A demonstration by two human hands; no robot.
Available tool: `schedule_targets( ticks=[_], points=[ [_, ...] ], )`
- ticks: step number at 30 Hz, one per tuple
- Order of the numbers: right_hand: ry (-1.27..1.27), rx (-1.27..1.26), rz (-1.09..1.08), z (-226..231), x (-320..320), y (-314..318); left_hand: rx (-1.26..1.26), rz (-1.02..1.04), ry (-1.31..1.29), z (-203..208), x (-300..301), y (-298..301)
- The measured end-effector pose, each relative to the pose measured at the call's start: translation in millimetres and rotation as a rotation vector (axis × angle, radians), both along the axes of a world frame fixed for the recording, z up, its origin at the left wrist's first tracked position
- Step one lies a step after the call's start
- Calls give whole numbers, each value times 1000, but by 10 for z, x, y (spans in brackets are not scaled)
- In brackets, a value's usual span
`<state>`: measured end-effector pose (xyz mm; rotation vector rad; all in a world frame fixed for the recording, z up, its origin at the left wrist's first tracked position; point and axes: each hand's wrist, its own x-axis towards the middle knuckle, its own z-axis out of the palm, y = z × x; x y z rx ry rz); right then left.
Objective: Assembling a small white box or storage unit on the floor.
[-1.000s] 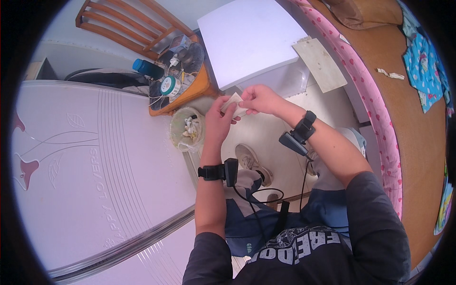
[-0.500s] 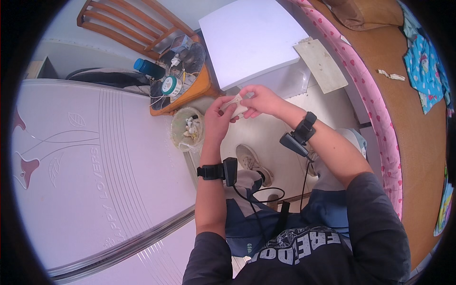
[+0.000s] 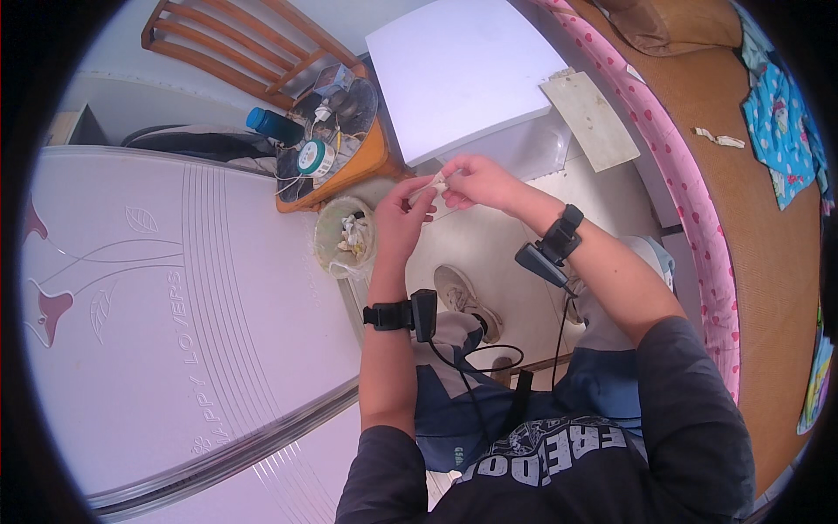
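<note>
My left hand and my right hand meet in front of the white cabinet, both closed. Between their fingertips they pinch a small, thin off-white piece, mostly hidden by the fingers; whether it is paper, tissue or cloth I cannot make out. Below and left of my left hand stands a waste bin with a clear liner and crumpled white scraps inside. Each wrist wears a black strap with a small cabled box.
A wooden chair at the upper left bears a blue-capped bottle, a round white-and-green container and cables. The white cabinet stands ahead. A large pale panel fills the left; a brown padded bed lines the right.
The off-white piece shows less between my fingers; it looks folded or bunched smaller. My right fingers have shifted slightly on it. Both arms stay nearly in place.
</note>
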<state>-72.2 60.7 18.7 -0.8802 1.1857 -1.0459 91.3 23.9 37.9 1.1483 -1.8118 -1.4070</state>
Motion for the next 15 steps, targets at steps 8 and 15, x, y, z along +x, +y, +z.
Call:
schedule_targets(
  ticks=[8,15],
  points=[
    [96,-119,29,-29,12,23,37,31,-41,-8,40,-8],
    [205,-137,-18,-3,53,81,130,42,-8,70,47,75]
  ],
)
